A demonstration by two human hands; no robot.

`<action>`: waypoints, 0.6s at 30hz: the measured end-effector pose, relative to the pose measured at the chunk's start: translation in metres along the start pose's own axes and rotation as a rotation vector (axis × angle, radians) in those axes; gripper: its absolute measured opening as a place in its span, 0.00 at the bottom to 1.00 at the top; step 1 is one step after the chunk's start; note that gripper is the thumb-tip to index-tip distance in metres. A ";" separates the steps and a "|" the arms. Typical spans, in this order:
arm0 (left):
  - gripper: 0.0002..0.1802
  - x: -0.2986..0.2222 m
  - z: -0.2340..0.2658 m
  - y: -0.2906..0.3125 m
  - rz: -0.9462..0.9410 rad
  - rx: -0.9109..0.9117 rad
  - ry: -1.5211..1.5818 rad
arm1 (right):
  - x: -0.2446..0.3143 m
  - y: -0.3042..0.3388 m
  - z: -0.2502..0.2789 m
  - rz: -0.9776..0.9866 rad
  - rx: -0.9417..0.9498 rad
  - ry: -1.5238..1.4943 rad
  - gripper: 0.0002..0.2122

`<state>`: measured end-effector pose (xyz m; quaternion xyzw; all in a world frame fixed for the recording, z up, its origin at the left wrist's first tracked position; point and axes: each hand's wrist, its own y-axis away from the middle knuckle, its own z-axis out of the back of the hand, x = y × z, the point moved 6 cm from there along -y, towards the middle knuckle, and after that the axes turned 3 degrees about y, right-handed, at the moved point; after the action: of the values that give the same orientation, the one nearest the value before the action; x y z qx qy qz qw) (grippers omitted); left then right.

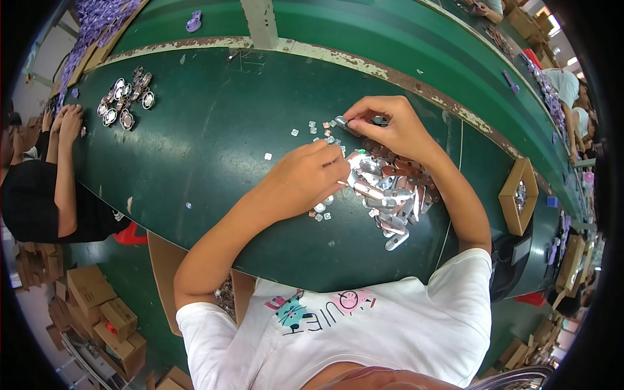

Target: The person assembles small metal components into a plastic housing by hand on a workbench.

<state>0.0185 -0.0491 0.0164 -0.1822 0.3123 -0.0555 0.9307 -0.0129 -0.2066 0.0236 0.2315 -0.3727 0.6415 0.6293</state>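
My right hand [390,128] reaches over the far side of the pile, and its thumb and forefinger pinch a small rounded silver metal piece [342,121]. Lower and to the left, my left hand [304,174] rests at the pile's left edge with its fingers curled in; a thin pale edge shows at the fingertips, too small to name. Long, rounded silver and copper-coloured metal pieces [393,203] lie heaped under and right of the hands. Several tiny square clear or silvery parts [295,132] are scattered around my left hand, and some are partly hidden behind it.
Round metal parts [127,119] lie clustered at the table's far left, near a co-worker's hands [67,123]. A painted metal rail [351,63] borders the far edge. An open cardboard tray [511,206] stands at right. Purple pieces [104,23] are heaped at upper left.
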 end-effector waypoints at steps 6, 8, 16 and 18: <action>0.07 0.026 0.023 0.001 0.407 -0.451 0.782 | -0.006 0.002 -0.003 -0.106 -0.070 -0.515 0.06; 0.08 0.040 0.031 0.006 0.490 -0.615 0.949 | -0.002 0.002 -0.005 -0.111 -0.082 -0.658 0.06; 0.10 0.045 0.020 0.008 0.578 -0.535 1.006 | 0.017 0.010 -0.018 0.016 -0.139 -0.480 0.06; 0.11 0.044 0.018 0.006 0.575 -0.499 0.997 | 0.019 0.009 -0.017 0.120 -0.166 -0.301 0.06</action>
<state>0.0640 -0.0473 0.0027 -0.2549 0.7490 0.1932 0.5802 -0.0210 -0.1813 0.0261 0.2494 -0.5275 0.6029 0.5441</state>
